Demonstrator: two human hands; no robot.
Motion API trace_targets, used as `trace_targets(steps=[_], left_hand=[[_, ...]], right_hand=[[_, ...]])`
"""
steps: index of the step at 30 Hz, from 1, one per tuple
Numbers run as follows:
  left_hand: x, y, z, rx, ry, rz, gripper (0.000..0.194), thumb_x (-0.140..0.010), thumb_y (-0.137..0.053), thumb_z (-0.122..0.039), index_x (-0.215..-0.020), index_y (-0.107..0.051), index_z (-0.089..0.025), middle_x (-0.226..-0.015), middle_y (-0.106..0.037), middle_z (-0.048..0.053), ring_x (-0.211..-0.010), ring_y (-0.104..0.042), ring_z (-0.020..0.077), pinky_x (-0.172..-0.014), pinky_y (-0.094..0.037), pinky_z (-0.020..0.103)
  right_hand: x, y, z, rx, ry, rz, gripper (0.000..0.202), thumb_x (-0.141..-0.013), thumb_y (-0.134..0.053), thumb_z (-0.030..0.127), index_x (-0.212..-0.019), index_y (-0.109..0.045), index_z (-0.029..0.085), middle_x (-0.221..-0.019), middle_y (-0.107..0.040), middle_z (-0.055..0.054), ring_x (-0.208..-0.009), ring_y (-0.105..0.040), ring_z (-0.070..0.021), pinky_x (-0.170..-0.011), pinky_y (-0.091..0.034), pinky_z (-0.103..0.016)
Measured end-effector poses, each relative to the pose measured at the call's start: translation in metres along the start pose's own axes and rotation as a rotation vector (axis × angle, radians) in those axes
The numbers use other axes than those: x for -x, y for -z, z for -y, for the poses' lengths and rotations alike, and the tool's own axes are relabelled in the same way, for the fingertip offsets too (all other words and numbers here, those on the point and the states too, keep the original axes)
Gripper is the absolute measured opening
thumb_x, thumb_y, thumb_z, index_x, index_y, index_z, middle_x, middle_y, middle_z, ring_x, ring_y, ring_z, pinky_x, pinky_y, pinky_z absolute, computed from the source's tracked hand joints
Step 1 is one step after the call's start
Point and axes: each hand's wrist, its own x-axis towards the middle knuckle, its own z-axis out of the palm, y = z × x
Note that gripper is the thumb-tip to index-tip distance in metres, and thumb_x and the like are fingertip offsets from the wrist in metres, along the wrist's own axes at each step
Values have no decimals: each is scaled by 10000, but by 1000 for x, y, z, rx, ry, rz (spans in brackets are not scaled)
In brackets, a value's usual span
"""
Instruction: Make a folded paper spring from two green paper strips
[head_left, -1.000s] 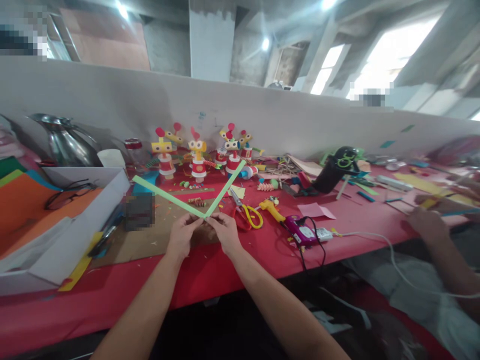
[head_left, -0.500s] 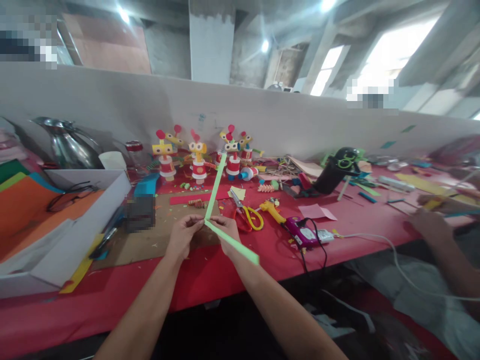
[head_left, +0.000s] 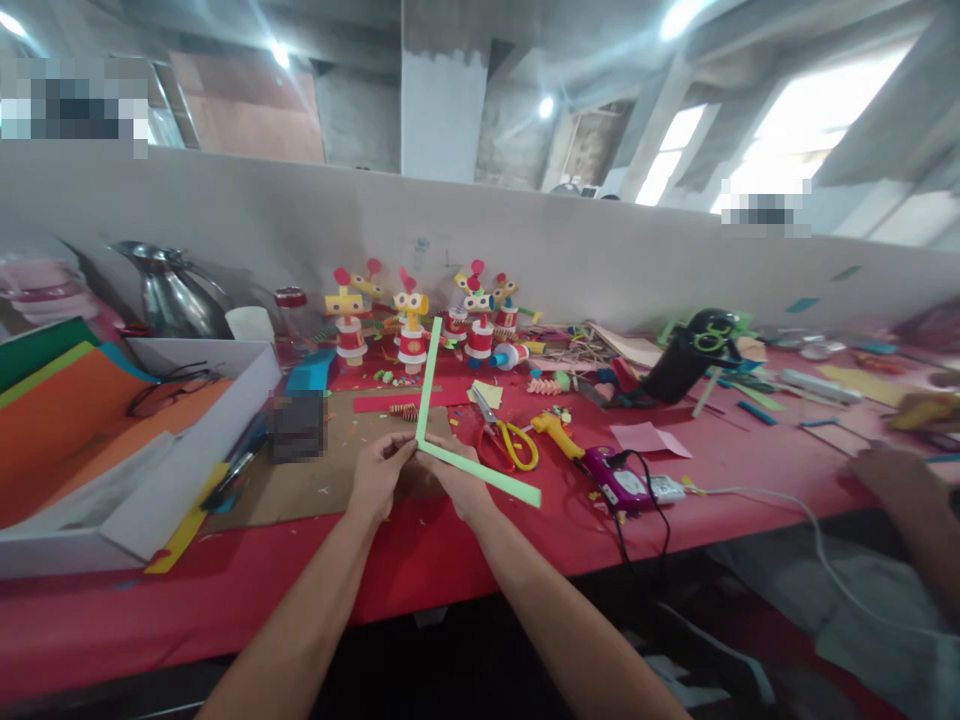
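Note:
Two light green paper strips (head_left: 480,470) meet at a corner, one arm pointing up and away, the other slanting down to the right. At that corner my left hand (head_left: 381,468) pinches the paper between thumb and fingers. My right hand (head_left: 454,468) is closed on the same corner from the other side, its fingers partly hidden under the strip. Scissors (head_left: 504,430) with yellow and red handles lie just right of my hands. Beneath them is a brown cardboard sheet (head_left: 300,495). A small striped paper spring (head_left: 403,411) rests behind the hands.
Several paper-cup figures (head_left: 412,345) stand at the back. To the right are a yellow glue gun (head_left: 559,435), a purple power strip (head_left: 615,480) with cords and a black cup (head_left: 667,365). A white box (head_left: 202,450) of coloured paper sits left. Another person's hand (head_left: 892,480) is far right.
The green strips have turned slightly: the upright arm is steeper, and the right arm swung up and lies flatter. Both hands still pinch the corner. The view has shifted a little left.

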Motion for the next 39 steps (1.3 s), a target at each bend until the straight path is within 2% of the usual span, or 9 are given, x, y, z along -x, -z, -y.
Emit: trace_targets(steps=[2, 6, 13, 20, 24, 32, 36, 39], left_hand=[[0, -1, 0, 9, 11, -4, 347, -538, -805, -333, -810, -701, -144, -713, -690, 31, -673, -612, 137, -705, -462, 270], [2, -3, -2, 72, 63, 17, 342, -509, -822, -318, -777, -692, -149, -733, -688, 29, -687, -614, 134, -721, -466, 275], [3, -3, -5, 51, 78, 35, 277, -528, -812, -288, -737, -689, -154, -678, -659, 7, -600, -558, 92, -621, -436, 228], [5, -5, -8, 108, 126, 1, 297, -474, -832, -270, -652, -621, -159, -619, -634, -13, -581, -583, 110, -621, -450, 246], [8, -6, -13, 80, 190, 29, 296, -505, -822, -295, -683, -627, -162, -653, -648, -3, -589, -594, 118, -604, -450, 249], [4, -2, -7, 54, 116, 32, 316, -503, -828, -317, -683, -630, -149, -623, -648, -6, -580, -589, 116, -615, -453, 241], [2, -2, -6, 95, 100, -13, 306, -495, -836, -288, -648, -608, -152, -603, -640, -23, -575, -588, 104, -618, -449, 227], [3, -4, -8, 115, 102, -5, 299, -491, -838, -274, -645, -613, -153, -602, -633, -28, -581, -587, 102, -618, -450, 226]], right_hand=[[0, -1, -1, -38, 5, -16, 309, -660, -719, 330, -946, -736, 213, -916, -718, -51, -867, -635, -231, -819, -501, -369], [0, -3, -1, -146, -42, -53, 311, -686, -687, 345, -942, -723, 172, -789, -717, -45, -760, -637, -208, -769, -509, -360], [2, -4, 4, -204, -54, 14, 230, -688, -677, 338, -828, -723, 162, -742, -705, -40, -724, -637, -200, -717, -511, -334], [1, -1, 4, -138, -74, -52, 185, -685, -680, 342, -684, -700, 158, -616, -652, 1, -610, -589, -156, -628, -469, -279], [-1, 2, 3, -100, -91, -44, 178, -670, -688, 329, -727, -712, 162, -631, -645, 5, -623, -571, -151, -618, -442, -263], [-2, 1, 5, -86, -49, -68, 230, -687, -667, 388, -622, -643, 168, -541, -558, 29, -524, -479, -107, -532, -374, -227], [-3, 0, 5, -108, -65, -65, 226, -687, -671, 395, -671, -650, 171, -569, -588, 19, -528, -504, -116, -540, -397, -234], [-2, 0, 5, -73, -41, -70, 213, -711, -650, 389, -677, -646, 179, -574, -595, 18, -542, -523, -127, -558, -416, -241]])
